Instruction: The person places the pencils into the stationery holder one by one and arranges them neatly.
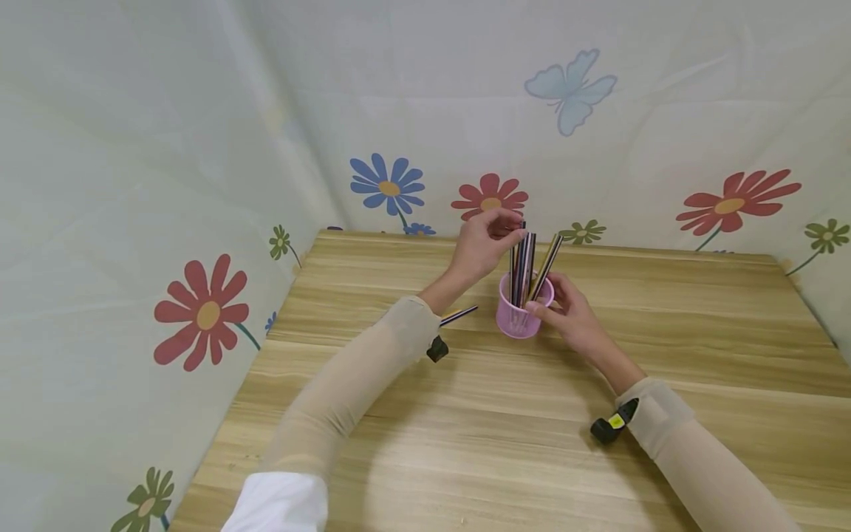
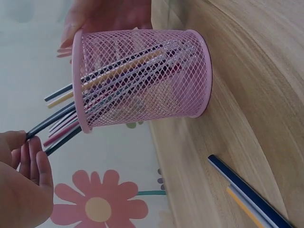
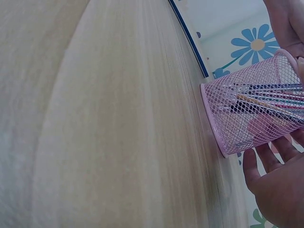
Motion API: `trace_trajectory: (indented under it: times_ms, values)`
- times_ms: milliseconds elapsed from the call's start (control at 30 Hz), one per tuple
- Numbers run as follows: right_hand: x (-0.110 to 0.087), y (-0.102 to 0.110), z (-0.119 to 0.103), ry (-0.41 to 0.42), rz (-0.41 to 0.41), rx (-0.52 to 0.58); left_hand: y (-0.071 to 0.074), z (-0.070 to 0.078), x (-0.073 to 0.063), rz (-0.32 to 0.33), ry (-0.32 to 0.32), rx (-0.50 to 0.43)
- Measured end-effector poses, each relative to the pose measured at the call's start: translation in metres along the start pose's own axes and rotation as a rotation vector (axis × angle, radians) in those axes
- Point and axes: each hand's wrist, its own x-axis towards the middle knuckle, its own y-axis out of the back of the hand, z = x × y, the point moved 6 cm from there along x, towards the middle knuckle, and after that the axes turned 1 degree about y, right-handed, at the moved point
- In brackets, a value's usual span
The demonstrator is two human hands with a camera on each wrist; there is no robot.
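Note:
A pink mesh pen cup [image 1: 508,323] stands upright on the wooden table, with several slim pencils [image 2: 137,64] leaning in it, dark, yellow and reddish. Above its rim my left hand [image 1: 480,244] pinches the upper end of a dark pencil [image 2: 50,119] between thumb and fingers; the pencil's lower part is inside the mesh. My right hand [image 1: 572,314] grips the cup from the right, thumb at the front near the rim, fingers [image 3: 280,147] around the far side. To the left of the cup lie loose pencils [image 2: 247,190], one dark and one yellow among them, partly hidden by my left wrist in the head view.
Behind the table [image 1: 505,443] hangs a pale cloth [image 1: 425,89] printed with flowers and a butterfly, close to the table's back edge. Another stretch of cloth runs along the left side. Each wrist carries a small black camera [image 1: 614,423].

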Motion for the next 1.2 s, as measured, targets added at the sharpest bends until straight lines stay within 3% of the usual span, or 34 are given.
trace_trajectory:
  times_ms: [367,800,1000,1200]
  values:
    - [0.001,-0.001,0.002,-0.008,-0.004,0.013,0.000,-0.008,-0.001,-0.036,-0.032,0.082]
    - [0.001,-0.001,0.004,-0.029,0.000,-0.002,0.035,-0.016,-0.011,-0.057,-0.028,0.135]
    - [-0.001,0.000,0.003,-0.035,0.003,-0.013,0.049,-0.033,-0.021,-0.120,0.036,0.170]
    - [-0.001,-0.001,0.003,-0.031,0.005,-0.024,0.060,-0.060,-0.035,-0.186,0.123,0.213]
